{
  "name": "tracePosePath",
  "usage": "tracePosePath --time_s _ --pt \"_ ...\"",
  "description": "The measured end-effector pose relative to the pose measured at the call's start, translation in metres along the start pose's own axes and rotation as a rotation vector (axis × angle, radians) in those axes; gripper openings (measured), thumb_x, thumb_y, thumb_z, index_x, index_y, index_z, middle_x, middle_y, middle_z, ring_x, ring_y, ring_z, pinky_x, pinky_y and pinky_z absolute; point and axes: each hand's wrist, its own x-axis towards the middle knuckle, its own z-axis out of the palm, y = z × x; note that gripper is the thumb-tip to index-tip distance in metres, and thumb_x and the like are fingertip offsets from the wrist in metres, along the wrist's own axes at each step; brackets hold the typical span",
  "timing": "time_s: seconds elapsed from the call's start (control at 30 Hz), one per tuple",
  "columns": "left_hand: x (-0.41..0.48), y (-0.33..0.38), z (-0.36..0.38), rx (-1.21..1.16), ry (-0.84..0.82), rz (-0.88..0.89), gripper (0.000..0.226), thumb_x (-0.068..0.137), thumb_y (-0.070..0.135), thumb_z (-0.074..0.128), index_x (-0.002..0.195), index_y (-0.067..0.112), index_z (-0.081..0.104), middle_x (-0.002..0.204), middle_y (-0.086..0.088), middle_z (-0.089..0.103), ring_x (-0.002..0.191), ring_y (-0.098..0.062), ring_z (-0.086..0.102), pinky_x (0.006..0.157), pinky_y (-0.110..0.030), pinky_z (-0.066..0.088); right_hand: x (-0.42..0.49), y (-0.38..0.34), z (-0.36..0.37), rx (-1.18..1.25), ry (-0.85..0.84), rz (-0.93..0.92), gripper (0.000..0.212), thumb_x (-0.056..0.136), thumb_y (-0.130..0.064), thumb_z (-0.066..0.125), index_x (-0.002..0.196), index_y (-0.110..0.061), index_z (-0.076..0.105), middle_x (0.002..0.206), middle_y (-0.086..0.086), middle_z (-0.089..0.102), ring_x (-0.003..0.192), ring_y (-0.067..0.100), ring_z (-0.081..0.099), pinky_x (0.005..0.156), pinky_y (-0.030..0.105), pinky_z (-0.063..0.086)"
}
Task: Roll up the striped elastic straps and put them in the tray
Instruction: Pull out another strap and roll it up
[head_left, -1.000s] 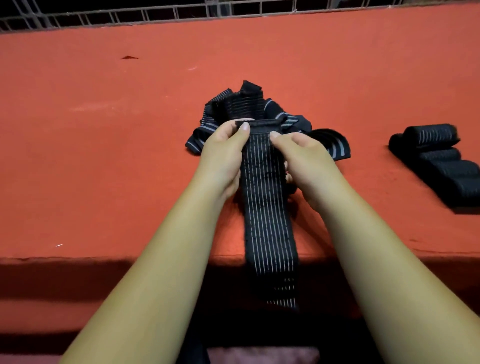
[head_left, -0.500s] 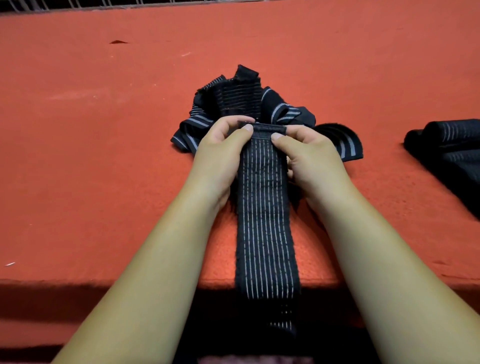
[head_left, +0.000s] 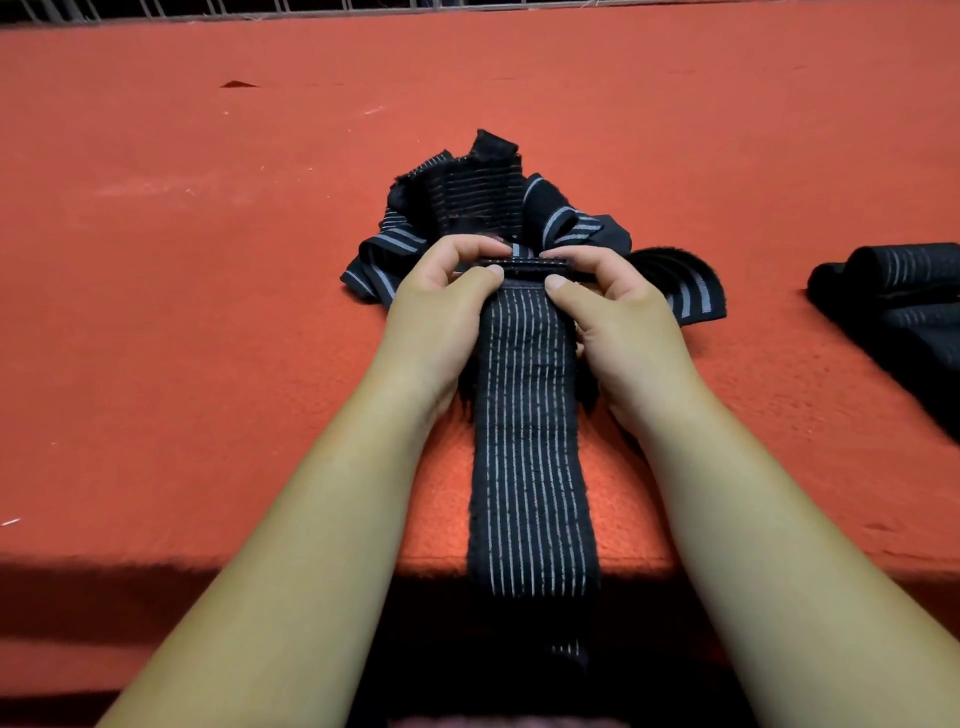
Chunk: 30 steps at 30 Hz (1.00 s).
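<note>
Single head-worn wide-angle view; it looks forward and down, close over the red table (head_left: 182, 364) near edge.

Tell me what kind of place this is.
Probably a packing workbench: a red felt-covered table, a pile of loose striped straps, and rolled straps set aside at right.

The strap (head_left: 530, 441) I held was black, with thin pale stripes running along its length. The heap of straps (head_left: 467, 208) at the middle of the table (head_left: 208, 338) was black too, some with broader grey-blue bands. The table was orange-red, shadowed dark below its near edge. The rolls (head_left: 904, 270) at its right edge were black with fine pale lines.
</note>
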Motion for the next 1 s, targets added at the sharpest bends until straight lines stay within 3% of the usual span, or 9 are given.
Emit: tracePosePath --time_s 0.2,0.37,0.47,0.6,0.73,0.87,1.0 --pt "0.002 -0.002 -0.001 -0.016 0.002 0.008 0.024 0.097 0.006 0.065 0.095 0.026 0.079 0.107 -0.001 0.075 0.082 -0.017 0.064 0.069 -0.03 0.051 0.003 0.003 0.004 -0.011 0.009 0.006 0.019 0.102 -0.013 0.069 0.115 -0.024 0.077 0.111 0.019 0.077 0.084 0.016 0.071 0.079 0.038 0.058" --pt "-0.001 -0.001 0.001 0.005 0.007 -0.005 0.028 0.094 0.004 0.062 0.087 0.026 0.078 0.097 0.001 0.071 0.068 -0.012 0.058 0.06 -0.026 0.047 0.008 0.008 0.005 0.04 0.012 0.036 0.019 0.1 -0.01 0.065 0.111 -0.019 0.078 0.108 0.015 0.08 0.091 0.021 0.074 0.091 0.046 0.06" --pt "-0.002 0.0 0.001 0.023 0.015 -0.007 0.028 0.093 0.002 0.061 0.085 0.025 0.077 0.087 -0.002 0.069 0.068 -0.015 0.056 0.058 -0.028 0.045 0.01 0.01 0.006 0.077 0.012 0.056 0.016 0.088 -0.022 0.068 0.098 -0.022 0.081 0.103 0.008 0.081 0.095 0.026 0.074 0.094 0.052 0.059" --pt "-0.003 0.0 0.0 0.016 0.003 -0.017 0.029 0.09 0.001 0.061 0.083 0.024 0.077 0.083 -0.007 0.066 0.071 -0.019 0.057 0.062 -0.029 0.047 0.01 0.012 0.004 0.048 -0.006 0.042 0.033 0.092 -0.046 0.077 0.104 -0.015 0.079 0.1 0.009 0.08 0.09 0.021 0.071 0.088 0.047 0.056" --pt "-0.004 0.0 -0.001 0.047 -0.017 -0.01 0.029 0.09 0.001 0.061 0.083 0.025 0.078 0.082 -0.005 0.066 0.071 -0.019 0.056 0.061 -0.029 0.046 0.01 0.012 0.003 -0.013 0.043 -0.008 0.019 0.101 -0.033 0.074 0.107 -0.015 0.078 0.094 0.005 0.076 0.082 0.015 0.067 0.081 0.041 0.055" --pt "-0.003 0.004 0.001 0.0 -0.024 -0.037 0.029 0.092 0.003 0.057 0.084 0.02 0.078 0.085 -0.003 0.07 0.079 -0.019 0.063 0.064 -0.03 0.05 0.012 0.014 0.003 -0.084 0.065 -0.069 0.017 0.1 -0.034 0.075 0.108 -0.019 0.078 0.092 0.01 0.077 0.079 0.013 0.067 0.077 0.039 0.056" --pt "0.0 -0.002 -0.003 -0.011 -0.018 -0.015 0.009 0.094 0.013 0.072 0.093 0.019 0.078 0.088 -0.002 0.073 0.082 -0.018 0.067 0.071 -0.034 0.056 0.012 0.013 0.002 -0.084 0.067 -0.105 0.014 0.102 -0.019 0.074 0.114 -0.012 0.076 0.074 -0.012 0.067 0.068 0.002 0.061 0.066 0.021 0.051"
